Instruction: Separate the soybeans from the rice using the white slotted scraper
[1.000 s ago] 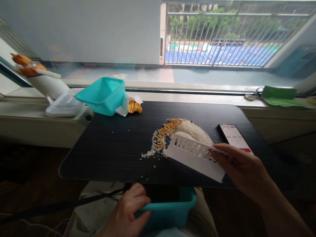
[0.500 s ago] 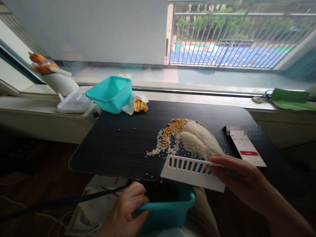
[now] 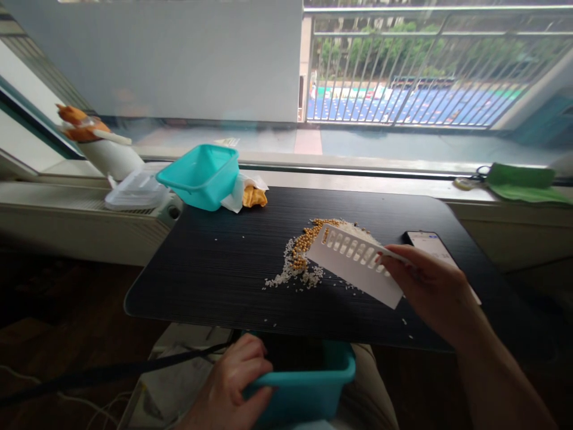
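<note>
The right hand (image 3: 432,292) pinches a white card (image 3: 353,275) with holes, its grip closed, by the rice (image 3: 353,230) on the bench (image 3: 215,263). The left hand (image 3: 237,379) has its grip curled round a blue tub (image 3: 304,397) near the bench's edge.

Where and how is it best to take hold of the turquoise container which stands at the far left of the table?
Probably pinch the near rim of the turquoise container, coming from the near side, thumb inside and fingers outside. Its top is open and its rim forms a thin lip, while crumpled white material sits beside its right wall.
</note>
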Available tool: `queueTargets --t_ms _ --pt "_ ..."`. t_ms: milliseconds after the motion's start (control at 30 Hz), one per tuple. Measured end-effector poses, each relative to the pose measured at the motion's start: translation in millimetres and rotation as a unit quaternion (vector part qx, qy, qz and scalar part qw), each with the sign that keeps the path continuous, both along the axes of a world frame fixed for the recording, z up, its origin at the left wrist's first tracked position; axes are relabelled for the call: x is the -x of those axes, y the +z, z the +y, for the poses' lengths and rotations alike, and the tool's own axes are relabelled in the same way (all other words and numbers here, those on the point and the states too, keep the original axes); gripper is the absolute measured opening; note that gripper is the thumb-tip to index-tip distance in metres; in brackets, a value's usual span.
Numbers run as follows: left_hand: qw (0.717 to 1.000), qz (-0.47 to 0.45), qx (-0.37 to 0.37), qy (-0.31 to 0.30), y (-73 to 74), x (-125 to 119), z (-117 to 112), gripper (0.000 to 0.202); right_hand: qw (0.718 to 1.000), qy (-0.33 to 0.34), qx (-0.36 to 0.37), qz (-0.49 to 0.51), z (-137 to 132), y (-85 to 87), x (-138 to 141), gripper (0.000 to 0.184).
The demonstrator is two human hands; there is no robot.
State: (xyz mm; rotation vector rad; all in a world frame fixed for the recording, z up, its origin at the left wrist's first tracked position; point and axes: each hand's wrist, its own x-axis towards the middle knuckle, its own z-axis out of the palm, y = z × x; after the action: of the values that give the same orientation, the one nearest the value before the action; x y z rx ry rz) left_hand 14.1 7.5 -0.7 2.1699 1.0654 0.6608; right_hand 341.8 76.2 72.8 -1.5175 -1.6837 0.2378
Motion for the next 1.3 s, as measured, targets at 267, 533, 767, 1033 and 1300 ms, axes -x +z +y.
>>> queueTargets --t_ms 267,533,767,1033,1300 --pt "1.0 0.008 0.018 -0.003 -0.5 -2 1 0.021 0.998 0.039 0.043 0.018 7 -7.4 -3 0.015" --pt "1.0 0.004 0.026 -0.012 -3.1 -4 3 0.02 0.997 0.069 0.034 0.029 -9 -2.3 -4 0.01" --pt "0.999 -0.001 0.034 -0.01 -3.5 -5 3 0.02 0.997 0.044 0.046 0.042 -17 -2.3 -12 0.011" --pt "0.999 -0.002 0.032 -0.009 0.2 -6 4 0.019 0.996 0.048 0.047 0.059 -25 -1.1 -12 0.01" --pt "1.0 -0.006 0.024 0.016 2.3 7 1 0.018 0.987 0.138 0.075 0.046 -21 0.9 17 0.013"
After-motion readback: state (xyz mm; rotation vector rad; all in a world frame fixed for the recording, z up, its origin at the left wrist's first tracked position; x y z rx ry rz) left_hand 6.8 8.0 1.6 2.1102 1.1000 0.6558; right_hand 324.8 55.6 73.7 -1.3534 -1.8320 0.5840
